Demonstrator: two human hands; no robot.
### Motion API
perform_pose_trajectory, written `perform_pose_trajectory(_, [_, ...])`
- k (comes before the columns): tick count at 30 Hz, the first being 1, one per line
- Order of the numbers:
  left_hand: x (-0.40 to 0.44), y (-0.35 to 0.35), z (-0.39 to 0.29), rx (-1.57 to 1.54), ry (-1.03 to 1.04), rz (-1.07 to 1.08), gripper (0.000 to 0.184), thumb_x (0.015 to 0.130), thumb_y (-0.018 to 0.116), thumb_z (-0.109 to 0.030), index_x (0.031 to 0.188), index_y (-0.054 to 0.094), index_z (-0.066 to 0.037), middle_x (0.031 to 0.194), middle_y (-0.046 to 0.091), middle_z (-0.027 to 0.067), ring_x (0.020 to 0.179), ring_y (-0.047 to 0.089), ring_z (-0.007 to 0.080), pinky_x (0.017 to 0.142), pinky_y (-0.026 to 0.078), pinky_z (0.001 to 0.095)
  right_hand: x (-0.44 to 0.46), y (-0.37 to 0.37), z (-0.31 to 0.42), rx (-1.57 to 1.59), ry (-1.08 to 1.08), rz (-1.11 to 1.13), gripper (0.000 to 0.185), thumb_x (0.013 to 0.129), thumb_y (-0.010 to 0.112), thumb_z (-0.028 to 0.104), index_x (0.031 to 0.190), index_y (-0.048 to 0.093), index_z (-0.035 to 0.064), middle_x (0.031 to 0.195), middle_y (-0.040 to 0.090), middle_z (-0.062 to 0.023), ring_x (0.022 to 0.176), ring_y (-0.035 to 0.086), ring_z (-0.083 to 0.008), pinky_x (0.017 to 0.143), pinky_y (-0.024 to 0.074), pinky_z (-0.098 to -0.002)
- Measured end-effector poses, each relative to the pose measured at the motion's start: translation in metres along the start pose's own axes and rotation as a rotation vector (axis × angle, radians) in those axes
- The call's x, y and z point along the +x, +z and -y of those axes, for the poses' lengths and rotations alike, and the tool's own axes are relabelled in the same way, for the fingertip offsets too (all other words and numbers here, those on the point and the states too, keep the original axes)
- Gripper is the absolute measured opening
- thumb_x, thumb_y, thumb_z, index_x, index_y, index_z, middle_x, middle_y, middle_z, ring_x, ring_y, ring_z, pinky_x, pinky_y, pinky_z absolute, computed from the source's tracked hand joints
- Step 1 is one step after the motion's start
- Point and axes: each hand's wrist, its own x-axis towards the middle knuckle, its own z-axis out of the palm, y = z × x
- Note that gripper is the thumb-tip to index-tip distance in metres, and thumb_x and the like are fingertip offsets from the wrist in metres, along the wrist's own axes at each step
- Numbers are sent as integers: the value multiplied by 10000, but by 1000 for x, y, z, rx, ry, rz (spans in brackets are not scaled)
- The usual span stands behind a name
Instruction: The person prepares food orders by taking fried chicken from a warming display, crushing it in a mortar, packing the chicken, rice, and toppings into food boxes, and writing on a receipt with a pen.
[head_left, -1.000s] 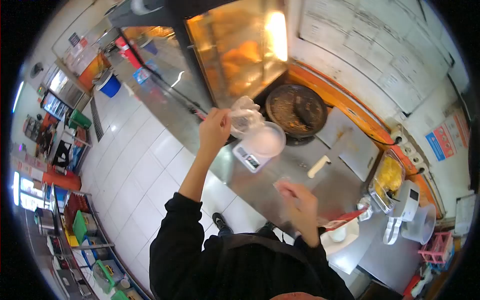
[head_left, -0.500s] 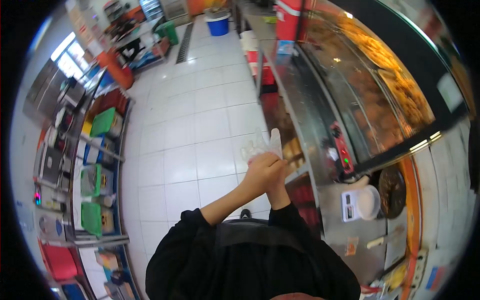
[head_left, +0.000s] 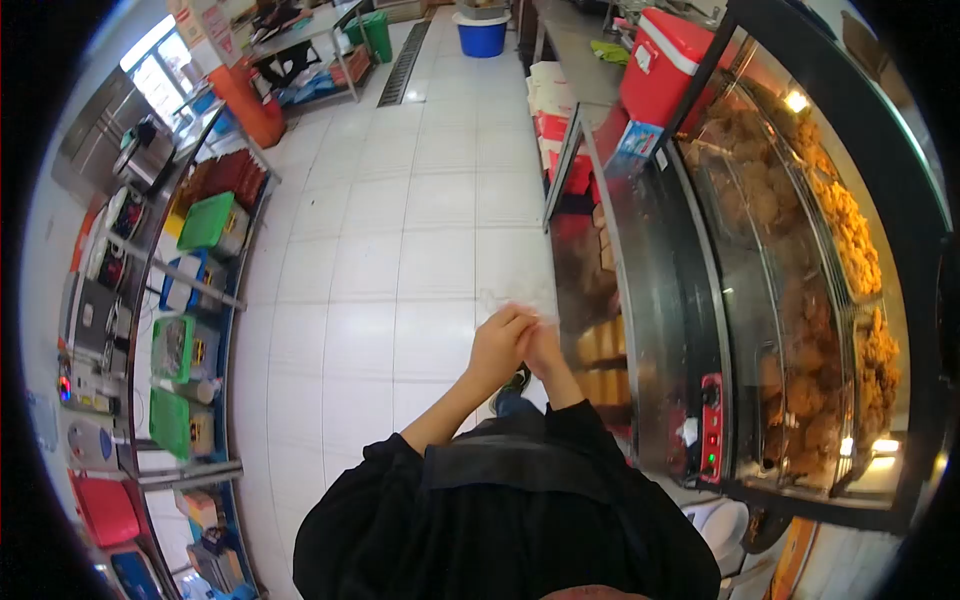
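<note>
In front of my body, above the floor, my two hands meet. My left hand [head_left: 498, 347] is closed, its fingers curled at the edge of a clear plastic glove [head_left: 513, 298]. The glove is thin, see-through and smeared by motion, so its outline barely shows against the white tiles. My right hand [head_left: 544, 352] is right beside the left, touching it. The left hand partly covers the right hand's fingers, and blur hides how they are held.
To my right stands a lit glass display case [head_left: 800, 300] with fried food, beside a steel counter [head_left: 650, 270]. A red cooler box [head_left: 665, 65] sits farther along. On my left is a shelf rack with green-lidded tubs [head_left: 170, 420]. A blue tub [head_left: 482, 38] stands ahead.
My view has shifted forward along the aisle, bringing the display case closer. A foot has come forward beneath my hands. The glove's fingers, spread and distinct before, are now blurred.
</note>
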Motion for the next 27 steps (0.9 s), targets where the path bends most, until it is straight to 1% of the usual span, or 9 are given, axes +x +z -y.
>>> perform_pose_trajectory(1, [23,8,14,-7,20,8,111,728,651,-56,838,651,-45,808,602,109,724,590,308,648,479,397,13,0,20,1,-22,-6,341,934,399,321,1039,574,49,1115,596,-103,1103,529,-263,935,416,-361])
perform_pose_trajectory(3, [64,22,38,167,-16,224,139,698,668,-44,836,681,-41,776,628,96,698,618,276,629,506,341,35,5,64,-1182,92,119,452,883,541,361,1213,491,56,1187,533,-134,1138,496,-244,909,431,-370])
perform_pose_trajectory(4, [86,31,46,217,-14,313,124,700,663,-64,820,694,-51,764,634,92,724,622,269,657,504,348,45,0,74,-1282,76,158,452,883,538,363,1216,488,62,1185,533,-128,1132,496,-241,901,430,-372])
perform_pose_trajectory(9, [170,71,43,251,286,552,176,697,675,-61,870,690,-88,764,631,80,760,607,243,669,492,341,120,-39,90,-282,105,46,456,884,525,377,1233,472,88,1171,533,-99,1103,496,-227,865,427,-381])
perform_pose_trajectory(12, [199,77,25,-102,469,193,243,683,699,-35,919,657,-77,773,616,89,713,583,234,647,485,337,150,-70,102,21,93,-15,458,884,518,385,1243,463,104,1163,533,-82,1086,496,-219,843,425,-387])
perform_pose_trajectory(15, [196,93,46,-50,286,77,258,680,712,-20,921,626,-56,787,604,97,696,570,217,617,483,328,159,-79,138,218,111,-14,537,882,510,406,1294,425,72,1185,535,-112,1084,507,-228,813,435,-431])
perform_pose_trajectory(17, [203,112,60,-90,53,217,217,702,706,-44,901,620,-45,760,598,97,658,568,202,569,472,313,161,-72,161,264,85,-36,411,895,473,436,1213,484,177,990,515,-11,815,445,-155,794,436,-373])
perform_pose_trajectory(23, [259,165,92,-186,294,376,115,707,717,-48,771,624,-25,642,567,90,580,560,226,544,450,317,194,-110,187,495,-213,-138,590,885,415,602,1290,442,173,1113,540,-59,955,524,-221,789,453,-429])
perform_pose_trajectory(27, [291,188,95,-229,459,545,124,705,732,-117,736,631,-51,657,578,75,612,556,269,565,416,364,196,-89,230,637,-291,-356,678,869,351,669,1363,336,204,1387,365,-110,1219,411,-369,933,377,-586])
